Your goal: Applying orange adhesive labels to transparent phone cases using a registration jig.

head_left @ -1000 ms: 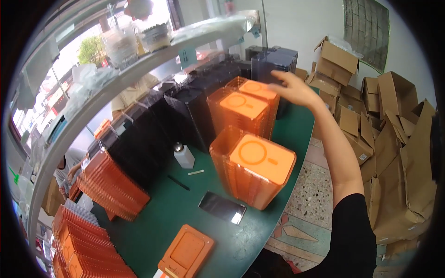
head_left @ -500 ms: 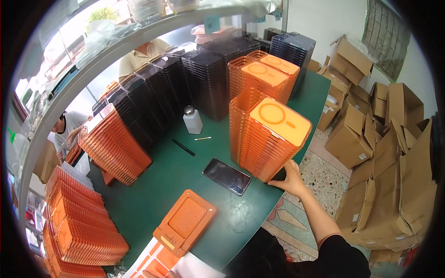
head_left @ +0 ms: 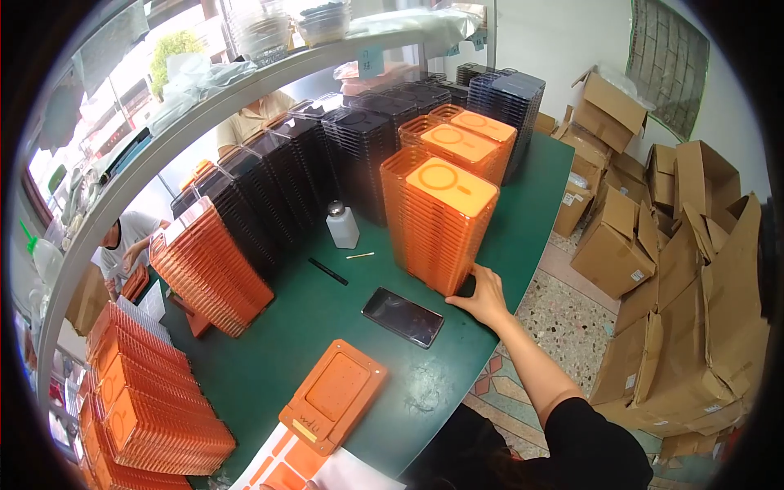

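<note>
A tall stack of clear orange phone cases (head_left: 437, 224) stands on the green table, its top case showing a ring mark. My right hand (head_left: 483, 300) is closed around the stack's lower near corner, with the thumb along the table side; a dark patch shows between thumb and fingers, and I cannot tell what it is. At the bottom edge only the fingertips of my left hand (head_left: 287, 487) show, on a white sheet with orange stickers (head_left: 282, 472). An orange tray-like fixture (head_left: 336, 396) overlaps that sheet. A black phone (head_left: 403, 317) lies between the fixture and the stack.
More orange case stacks stand behind (head_left: 461, 143) and at left (head_left: 214, 265). Dark case stacks (head_left: 356, 159) line the back. A white pump bottle (head_left: 342, 227), cotton swab (head_left: 360, 256) and black strip (head_left: 328, 271) lie mid-table. Cardboard boxes (head_left: 614, 237) crowd the right floor. Two people sit beyond.
The orange stack has slid left and back, closer to the orange stacks behind it, with my right hand at its base. My view has shifted slightly. The left fingertips stay at the sheet.
</note>
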`<state>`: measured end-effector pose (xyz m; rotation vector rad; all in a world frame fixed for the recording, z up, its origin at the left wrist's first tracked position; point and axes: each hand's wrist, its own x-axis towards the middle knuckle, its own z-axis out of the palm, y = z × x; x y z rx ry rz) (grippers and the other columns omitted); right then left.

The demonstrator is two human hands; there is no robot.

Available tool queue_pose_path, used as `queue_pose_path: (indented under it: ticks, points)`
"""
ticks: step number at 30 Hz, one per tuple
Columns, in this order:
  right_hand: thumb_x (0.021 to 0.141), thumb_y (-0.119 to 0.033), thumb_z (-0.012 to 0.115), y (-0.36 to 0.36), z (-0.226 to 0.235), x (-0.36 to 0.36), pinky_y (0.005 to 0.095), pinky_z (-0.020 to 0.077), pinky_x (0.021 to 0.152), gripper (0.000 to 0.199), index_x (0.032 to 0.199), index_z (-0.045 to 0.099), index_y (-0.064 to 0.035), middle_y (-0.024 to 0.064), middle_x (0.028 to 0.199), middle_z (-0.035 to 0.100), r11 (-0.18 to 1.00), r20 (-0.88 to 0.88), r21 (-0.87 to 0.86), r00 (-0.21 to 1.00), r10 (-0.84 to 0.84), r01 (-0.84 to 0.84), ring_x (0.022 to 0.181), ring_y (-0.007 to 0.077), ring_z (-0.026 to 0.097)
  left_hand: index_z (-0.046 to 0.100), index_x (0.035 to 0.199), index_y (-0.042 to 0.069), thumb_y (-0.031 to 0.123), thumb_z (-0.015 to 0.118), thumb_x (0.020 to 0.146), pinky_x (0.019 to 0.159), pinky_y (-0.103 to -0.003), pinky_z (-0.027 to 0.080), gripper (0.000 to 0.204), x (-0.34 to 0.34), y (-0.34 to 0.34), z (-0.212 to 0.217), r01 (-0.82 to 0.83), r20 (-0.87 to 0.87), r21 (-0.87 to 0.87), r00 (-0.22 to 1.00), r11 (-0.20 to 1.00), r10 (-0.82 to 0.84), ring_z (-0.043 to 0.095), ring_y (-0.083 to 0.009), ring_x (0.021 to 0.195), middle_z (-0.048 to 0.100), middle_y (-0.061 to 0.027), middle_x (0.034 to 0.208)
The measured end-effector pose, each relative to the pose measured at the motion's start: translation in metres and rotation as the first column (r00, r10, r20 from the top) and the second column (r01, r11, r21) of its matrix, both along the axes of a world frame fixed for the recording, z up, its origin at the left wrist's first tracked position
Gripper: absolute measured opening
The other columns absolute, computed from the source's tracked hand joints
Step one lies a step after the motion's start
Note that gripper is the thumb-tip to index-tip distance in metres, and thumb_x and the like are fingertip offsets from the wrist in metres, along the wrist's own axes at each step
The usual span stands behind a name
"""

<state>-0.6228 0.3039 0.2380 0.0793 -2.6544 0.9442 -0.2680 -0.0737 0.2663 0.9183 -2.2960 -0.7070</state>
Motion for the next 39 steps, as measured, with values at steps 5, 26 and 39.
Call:
queue_pose_path:
  ticks: [5,26,39]
  points:
    - [0.067,-0.041,0.092,-0.011,-0.013,-0.018,0.0457,0.0366,0.108,0.087,0.132,0.056,0.0048,0.0201,0.126,0.059,0.991,-0.114,0.057,0.987,-0.116,0.123,0.123,0.0360,0.050,0.013,0.160,-0.006,0.033,0.072,0.094,0.125,-0.048,0.018,0.097,-0.006,0.013,0.021,-0.026,0.025,0.074,0.999,0.997,0.025,0.018,-0.0429,0.154,0.017,-0.0300,0.166]
    - [0.098,-0.009,0.067,-0.086,0.028,0.093,0.0325,0.0462,0.087,0.012,0.107,0.065,-0.0011,0.0093,0.108,0.063,0.949,-0.340,-0.202,0.926,0.165,-0.243,0.096,0.0218,0.056,0.040,0.151,-0.003,0.003,0.054,0.100,0.105,-0.044,0.046,0.054,0.006,-0.051,-0.019,0.194,-0.013,0.144,0.981,0.970,-0.195,0.060,-0.0382,0.124,0.067,-0.0215,0.128]
    - [0.080,-0.002,0.059,-0.320,0.014,0.246,0.0445,0.0464,0.090,0.025,0.105,0.059,0.0044,0.0192,0.110,0.057,0.275,0.051,0.250,0.296,0.954,-0.928,0.107,0.0354,0.055,0.042,0.153,0.007,0.012,0.053,0.101,0.121,-0.056,0.025,0.054,0.056,-0.073,-0.018,0.400,0.306,-0.104,0.884,0.911,-0.353,0.040,-0.0368,0.145,0.055,-0.0133,0.146]
